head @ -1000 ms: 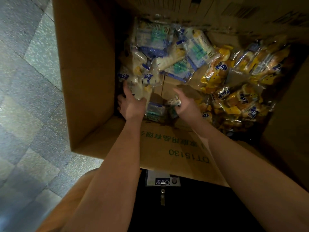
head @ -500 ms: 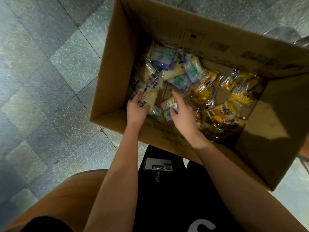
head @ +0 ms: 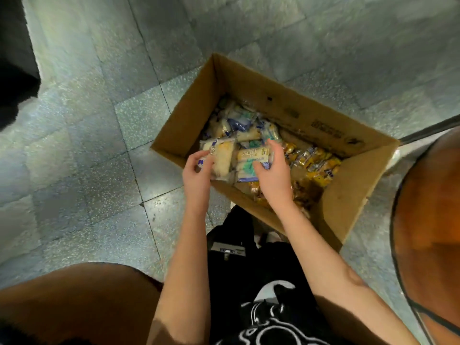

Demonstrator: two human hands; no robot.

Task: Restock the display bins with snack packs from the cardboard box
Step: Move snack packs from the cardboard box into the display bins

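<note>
Fingers (head: 199, 156) of the left hand (head: 196, 176) clasp a pale snack pack (head: 221, 158) — the right hand (head: 273, 176) grips a second pack (head: 252, 155) above the cardboard box (head: 348, 195).

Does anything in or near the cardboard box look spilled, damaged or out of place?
Nothing stands out. The cardboard box is open and whole on the tiled floor. Pale packs and yellow packs lie loosely jumbled inside, none spilled outside. The left hand grips a blue-edged pack, the right hand a green-printed pack.
</note>
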